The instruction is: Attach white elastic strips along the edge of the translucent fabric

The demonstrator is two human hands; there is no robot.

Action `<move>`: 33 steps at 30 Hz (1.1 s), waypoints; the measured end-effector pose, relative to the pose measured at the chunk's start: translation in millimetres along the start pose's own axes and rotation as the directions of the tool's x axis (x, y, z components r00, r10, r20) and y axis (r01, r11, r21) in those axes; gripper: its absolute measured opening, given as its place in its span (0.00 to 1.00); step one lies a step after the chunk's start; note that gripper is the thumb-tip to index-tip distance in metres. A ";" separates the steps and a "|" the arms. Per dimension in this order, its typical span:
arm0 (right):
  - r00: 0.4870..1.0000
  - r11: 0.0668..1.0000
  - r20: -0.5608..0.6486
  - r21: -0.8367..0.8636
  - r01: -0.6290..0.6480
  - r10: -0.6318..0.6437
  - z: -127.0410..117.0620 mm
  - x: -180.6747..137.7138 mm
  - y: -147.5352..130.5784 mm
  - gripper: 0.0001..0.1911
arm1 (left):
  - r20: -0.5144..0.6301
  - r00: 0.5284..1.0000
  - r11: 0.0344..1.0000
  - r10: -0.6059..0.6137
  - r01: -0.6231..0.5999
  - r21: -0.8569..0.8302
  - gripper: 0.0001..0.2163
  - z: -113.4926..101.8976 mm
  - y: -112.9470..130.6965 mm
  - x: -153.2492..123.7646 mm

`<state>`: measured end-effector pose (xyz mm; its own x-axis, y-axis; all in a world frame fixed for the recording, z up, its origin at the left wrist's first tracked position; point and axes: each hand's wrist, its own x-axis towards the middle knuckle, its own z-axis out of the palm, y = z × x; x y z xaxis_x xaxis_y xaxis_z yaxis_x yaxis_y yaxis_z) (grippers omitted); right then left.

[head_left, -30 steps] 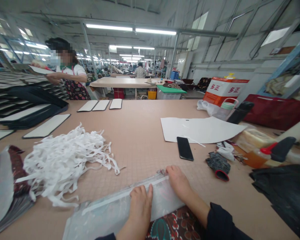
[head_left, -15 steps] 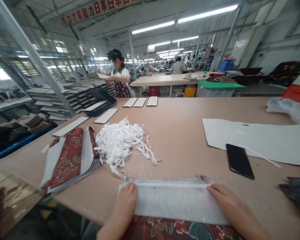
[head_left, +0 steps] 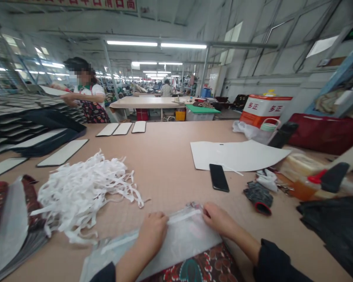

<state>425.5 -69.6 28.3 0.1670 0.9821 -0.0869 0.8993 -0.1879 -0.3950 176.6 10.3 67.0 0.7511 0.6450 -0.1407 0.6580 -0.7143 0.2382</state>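
- Head cam: cloth (head_left: 191,237) lies flat on the tabletop (head_left: 167,156), right in front of the person; pale sheer side up, dark flowered print (head_left: 207,262) showing along the near edge.
- White strip (head_left: 184,216) runs along the cloth's far edge, approx. parallel w/ it.
- L hand (head_left: 153,231): fingers half curled, down on the strip abt. midway; can't tell if it grips or just presses. Prob. there to keep the strip from shifting.
- R hand (head_left: 217,219): thumb + fingers nearly closed, pinching the cloth's right end by the strip's tip; w/ L hand apart from it, likely keeps that stretch taut & straight.
- Loose pile of white ribbons (head_left: 82,192) just beyond the cloth, L side; prob. put there for easy reach.
- Folded flowered cloth stack (head_left: 14,227) far L, near the ribbons, apart from the work.
- Phone (head_left: 219,178) overlaps the near edge of white card (head_left: 235,154), R of centre; likely set aside, out of the hands' way. Dark crumpled sleeve (head_left: 257,196) lies further R.
- Co-worker (head_left: 91,96) stands back L, holding a pale panel (head_left: 53,91).
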 end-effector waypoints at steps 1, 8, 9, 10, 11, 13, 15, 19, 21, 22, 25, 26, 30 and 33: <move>1.000 0.998 0.003 0.059 0.001 -0.001 -3.0 -1.0 -1.7 0.04 | -0.034 0.999 0.999 0.039 -0.040 -0.037 0.10 4.7 11.8 11.9; 0.998 0.754 0.002 0.655 0.048 -0.066 3.9 14.9 -1.4 0.14 | -0.172 0.985 0.967 0.016 -0.059 -0.249 0.12 41.8 50.8 70.0; 0.998 0.732 -0.003 0.680 0.043 -0.055 7.1 17.6 -0.4 0.16 | -0.186 0.983 0.961 -0.007 -0.045 -0.273 0.12 45.4 51.3 73.3; 0.999 0.723 -0.010 0.690 0.041 -0.046 9.8 19.5 0.7 0.16 | -0.201 0.979 0.954 -0.025 -0.037 -0.297 0.11 47.9 51.3 75.4; 0.999 0.720 -0.019 0.692 0.044 -0.043 11.9 20.7 2.0 0.15 | -0.216 0.976 0.948 -0.033 -0.038 -0.316 0.11 49.3 51.1 76.4; 0.997 0.701 -0.042 0.710 0.074 -0.062 14.6 21.2 5.5 0.15 | -0.235 0.972 0.941 -0.025 -0.056 -0.333 0.08 48.8 51.1 76.5; 0.995 0.662 -0.062 0.743 0.099 -0.079 17.0 21.5 10.2 0.15 | -0.229 0.973 0.941 -0.005 -0.073 -0.332 0.05 45.7 52.7 76.0; 0.996 0.709 -0.090 0.702 0.061 0.003 24.5 25.3 17.8 0.13 | -0.161 0.986 0.942 -0.050 -0.007 -0.334 0.06 42.4 59.4 79.6; 0.992 0.774 -0.125 0.631 0.057 0.029 26.8 26.3 17.2 0.13 | -0.147 0.986 0.955 -0.074 0.028 -0.295 0.07 44.7 63.1 82.5; 0.987 0.811 -0.157 0.580 0.074 0.022 26.9 25.8 15.8 0.13 | -0.155 0.985 0.965 -0.073 0.030 -0.262 0.07 46.5 64.8 83.6; 0.963 0.928 -0.265 0.344 0.145 -0.052 23.8 21.3 10.1 0.08 | -0.197 0.980 0.987 -0.039 0.007 -0.158 0.08 51.8 69.1 84.0; 0.956 0.953 -0.282 0.259 0.159 -0.083 22.4 19.7 8.8 0.06 | -0.208 0.978 0.993 -0.022 -0.003 -0.121 0.09 52.9 70.2 83.2; 0.965 0.983 -0.216 0.074 0.167 -0.148 19.1 19.6 9.3 0.03 | -0.219 0.973 0.997 0.073 -0.068 0.031 0.12 54.6 73.1 78.1; 0.984 0.985 -0.151 0.126 0.117 -0.097 16.2 26.0 12.0 0.05 | -0.193 0.970 0.985 0.148 -0.126 0.119 0.14 56.0 73.2 75.3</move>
<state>434.1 -46.5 6.4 0.1383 0.9862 0.0913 0.8542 -0.0721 -0.5148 284.3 -8.7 20.0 0.8157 0.5723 0.0839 0.5593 -0.8174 0.1378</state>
